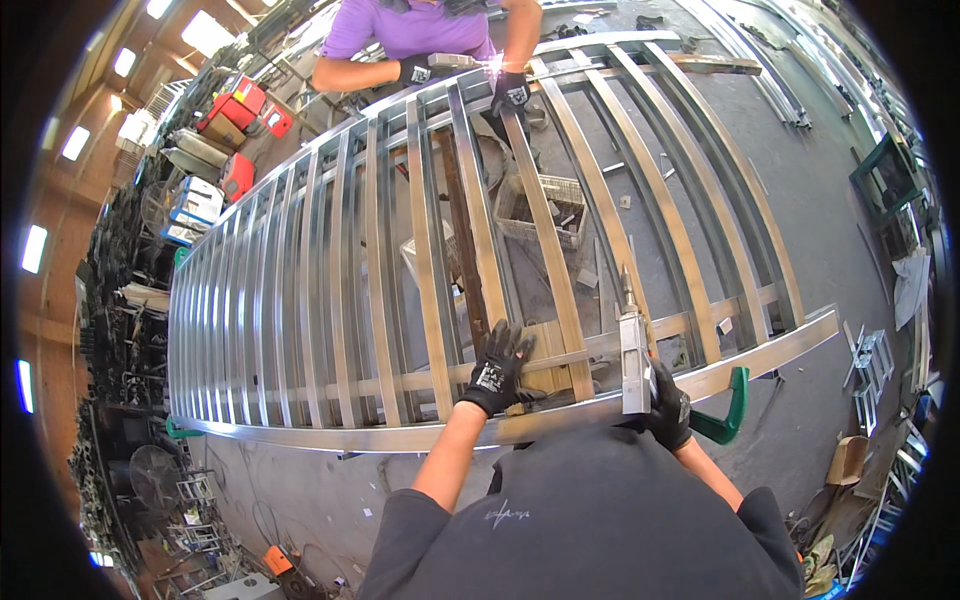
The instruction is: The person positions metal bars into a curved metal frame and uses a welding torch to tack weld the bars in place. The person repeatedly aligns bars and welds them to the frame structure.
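Observation:
A long metal frame with many parallel slats lies before me. My left hand, in a black glove, rests on its near side with the fingers spread. A boxy silver welding gun with a narrow pointed nozzle is in my right hand, also black-gloved. The nozzle points away from me, above the slats. Part of the right hand is hidden behind the gun's body. Close to the right hand, a green clamp stands at the frame's near edge.
Across the frame, a person in a purple shirt holds a similar gun, with a bright spark at its tip. A crate of scraps sits beneath the slats. Red machines stand at the left; a cardboard box lies at the right.

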Demonstrator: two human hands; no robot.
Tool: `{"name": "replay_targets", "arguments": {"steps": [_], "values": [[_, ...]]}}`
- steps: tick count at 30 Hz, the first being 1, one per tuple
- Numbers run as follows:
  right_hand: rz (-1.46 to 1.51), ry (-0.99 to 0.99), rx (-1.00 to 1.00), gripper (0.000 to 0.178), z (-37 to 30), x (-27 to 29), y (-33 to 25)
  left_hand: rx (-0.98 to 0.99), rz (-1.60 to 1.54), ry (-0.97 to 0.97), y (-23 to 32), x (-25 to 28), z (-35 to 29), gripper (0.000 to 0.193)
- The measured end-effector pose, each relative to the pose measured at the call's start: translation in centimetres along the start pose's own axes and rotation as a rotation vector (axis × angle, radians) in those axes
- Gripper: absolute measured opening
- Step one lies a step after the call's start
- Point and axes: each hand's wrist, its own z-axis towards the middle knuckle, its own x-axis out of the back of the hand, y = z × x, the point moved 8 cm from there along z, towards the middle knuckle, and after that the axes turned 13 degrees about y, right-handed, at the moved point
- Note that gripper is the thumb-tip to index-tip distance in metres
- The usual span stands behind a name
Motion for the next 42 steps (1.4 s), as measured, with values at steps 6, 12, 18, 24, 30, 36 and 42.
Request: {"name": "replay_targets", "arguments": {"steps": [6,12,18,24,30,36,42], "values": [[0.02,0.077,0.086,0.068,0.1,-0.2,-0.6,-0.044,-0.051,0.109,-0.4,-0.3,-0.5,0.129],[0.008,0.053,0.019,0.071,-0.2,-0.5,0.4,-0.03,-0.043,0.092,-0.3,-0.1,0.4,0.128],[-0.002,0.037,0.026,0.073,-0.1,-0.6,0.0,-0.044,-0.043,0.141,-0.4,0.1,0.6,0.128],[0.025,0.058,-0.008,0.076,-0.2,-0.7,-0.1,-0.044,-0.005,0.089,-0.2,-0.1,0.5,0.129],[0.056,0.058,0.006,0.088,-0.5,-1.1,0.5,0.28,-0.484,0.492,-6.7,-0.7,-0.8,0.107],[-0.016,0.042,0.017,0.092,-1.4,-1.8,2.5,0.787,-1.073,0.233,-13.9,-6.9,-2.9,0.067],[-0.048,0.048,0.115,0.076,-0.6,-1.7,-0.2,0.809,-1.108,0.018,-12.9,-6.9,-1.1,0.059]]}}
